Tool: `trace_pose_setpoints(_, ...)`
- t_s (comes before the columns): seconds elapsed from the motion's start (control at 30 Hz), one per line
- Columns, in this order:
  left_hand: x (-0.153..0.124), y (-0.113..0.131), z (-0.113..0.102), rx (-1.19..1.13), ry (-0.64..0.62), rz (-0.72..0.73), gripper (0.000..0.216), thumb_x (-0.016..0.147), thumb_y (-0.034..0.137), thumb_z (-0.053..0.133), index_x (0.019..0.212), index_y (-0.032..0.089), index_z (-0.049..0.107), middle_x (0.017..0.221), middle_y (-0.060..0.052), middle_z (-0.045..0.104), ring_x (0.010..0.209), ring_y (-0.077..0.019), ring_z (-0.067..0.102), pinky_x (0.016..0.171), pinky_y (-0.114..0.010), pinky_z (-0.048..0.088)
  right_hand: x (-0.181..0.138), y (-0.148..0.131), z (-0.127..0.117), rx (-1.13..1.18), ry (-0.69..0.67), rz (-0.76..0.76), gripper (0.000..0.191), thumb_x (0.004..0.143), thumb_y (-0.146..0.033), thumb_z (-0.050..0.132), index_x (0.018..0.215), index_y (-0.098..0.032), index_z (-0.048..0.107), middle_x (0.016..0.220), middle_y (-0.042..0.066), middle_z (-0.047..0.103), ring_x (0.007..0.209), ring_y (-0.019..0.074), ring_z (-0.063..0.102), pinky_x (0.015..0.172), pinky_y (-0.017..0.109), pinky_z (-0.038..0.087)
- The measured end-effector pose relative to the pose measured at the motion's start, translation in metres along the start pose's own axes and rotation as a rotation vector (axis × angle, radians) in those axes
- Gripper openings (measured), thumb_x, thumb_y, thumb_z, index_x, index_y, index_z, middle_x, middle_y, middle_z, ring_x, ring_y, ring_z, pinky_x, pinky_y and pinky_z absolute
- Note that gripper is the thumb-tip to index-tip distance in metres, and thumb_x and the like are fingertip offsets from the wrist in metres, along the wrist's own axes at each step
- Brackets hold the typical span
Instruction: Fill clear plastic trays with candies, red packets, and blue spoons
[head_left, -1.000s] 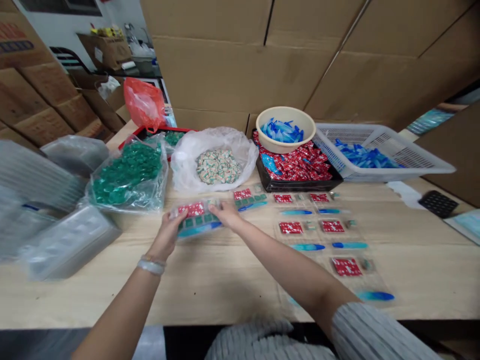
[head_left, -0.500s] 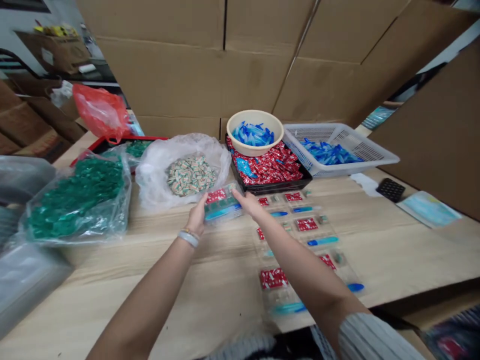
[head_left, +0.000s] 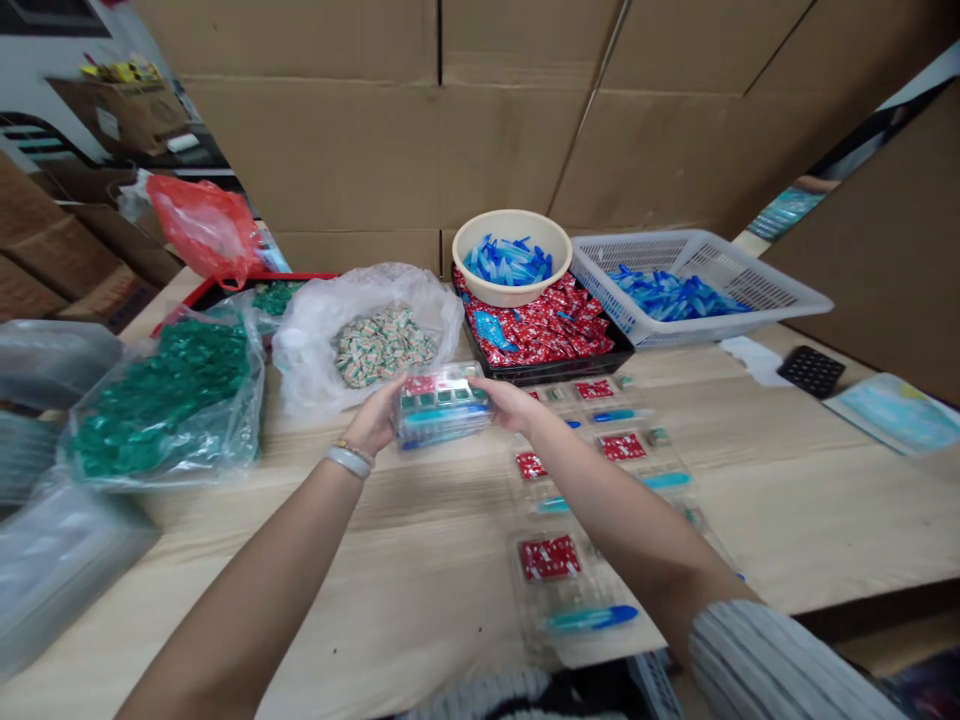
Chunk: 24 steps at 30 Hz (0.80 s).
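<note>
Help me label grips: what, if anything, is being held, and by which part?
A clear plastic tray, apparently stacked on another, is held by its two ends: the left hand grips the left end, the right hand the right end.

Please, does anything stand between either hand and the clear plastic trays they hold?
Nothing visible. The left hand grips the clear rectangular plastic trays at their left end, the right hand at their right end; the crumpled white plastic bag lies beyond, not between.
</note>
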<state>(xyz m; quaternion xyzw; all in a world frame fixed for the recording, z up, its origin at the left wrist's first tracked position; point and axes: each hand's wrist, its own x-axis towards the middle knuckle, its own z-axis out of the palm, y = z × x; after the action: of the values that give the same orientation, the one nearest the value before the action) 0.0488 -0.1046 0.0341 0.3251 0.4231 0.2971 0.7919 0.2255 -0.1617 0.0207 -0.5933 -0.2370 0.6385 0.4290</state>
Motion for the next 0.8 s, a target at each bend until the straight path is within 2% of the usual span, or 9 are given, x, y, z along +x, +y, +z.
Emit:
trace_pose_setpoints(0.1, 0.003, -0.004, -0.004, 0.070, -0.020, 0.015, 0.029, 0.068, 0.031, 0.063, 0.090, 0.013, 0.062, 0.080, -0.005, 0.068, 0.069, -0.0172, 0.063, 0.066, -0.028, 0.049, 0.003, 0.001, -0.001, 0.016, 0.104, 0.032, 0.028, 0.080, -0.038, 0.049, 0.082, -0.012, 0.060, 0.071, 0.004, 0.065, 0.059, 0.0123, 0.059, 0.062, 0.026, 0.048)
trace_pose_setpoints(0.17, 0.003, -0.007, -0.005, 0.133, 0.011, 0.005, 0.030, 0.066, 0.029, 0.065, 0.090, 0.012, 0.062, 0.083, -0.007, 0.068, 0.070, -0.0176, 0.063, 0.065, -0.028, 0.048, 0.005, 0.001, 0.000, 0.006, 0.146, 0.032, 0.026, 0.078, -0.037, 0.053, 0.078, -0.012, 0.059, 0.066, 0.004, 0.064, 0.055, 0.0117, 0.057, 0.058, 0.025, 0.047)
trace_pose_setpoints(0.37, -0.006, -0.002, 0.000, 0.196, 0.074, 0.037, 0.020, 0.067, 0.025, 0.064, 0.082, 0.012, 0.064, 0.076, -0.005, 0.068, 0.067, -0.0150, 0.061, 0.062, -0.023, 0.046, 0.002, -0.005, 0.009, 0.010, 0.133, 0.019, 0.023, 0.073, -0.035, 0.060, 0.072, -0.013, 0.059, 0.058, 0.002, 0.062, 0.052, 0.0123, 0.056, 0.055, 0.024, 0.047)
trace_pose_setpoints(0.6, -0.009, -0.001, -0.002, 0.194, 0.118, 0.045, 0.030, 0.061, 0.022, 0.069, 0.088, 0.012, 0.060, 0.074, -0.006, 0.067, 0.065, -0.0172, 0.061, 0.061, -0.028, 0.047, 0.000, -0.010, 0.012, -0.027, 0.139, 0.058, 0.026, 0.073, -0.039, 0.059, 0.076, -0.013, 0.059, 0.052, 0.001, 0.058, 0.047, 0.0119, 0.053, 0.053, 0.026, 0.047)
trace_pose_setpoints(0.7, -0.010, 0.002, -0.005, 0.186, 0.103, 0.054, 0.032, 0.061, 0.026, 0.069, 0.089, 0.013, 0.060, 0.075, -0.005, 0.067, 0.066, -0.0175, 0.061, 0.062, -0.027, 0.047, 0.003, -0.013, 0.012, -0.056, 0.157, 0.083, 0.028, 0.073, -0.042, 0.058, 0.078, -0.014, 0.057, 0.052, -0.001, 0.056, 0.046, 0.0116, 0.051, 0.052, 0.027, 0.046)
trace_pose_setpoints(0.8, -0.009, 0.005, -0.009, 0.211, 0.155, 0.078, 0.039, 0.062, 0.034, 0.069, 0.095, 0.017, 0.058, 0.078, -0.003, 0.067, 0.069, -0.0163, 0.061, 0.060, -0.024, 0.045, 0.004, -0.017, 0.011, -0.083, 0.170, 0.105, 0.032, 0.073, -0.046, 0.056, 0.082, -0.016, 0.057, 0.057, 0.000, 0.056, 0.049, 0.0116, 0.051, 0.055, 0.029, 0.045)
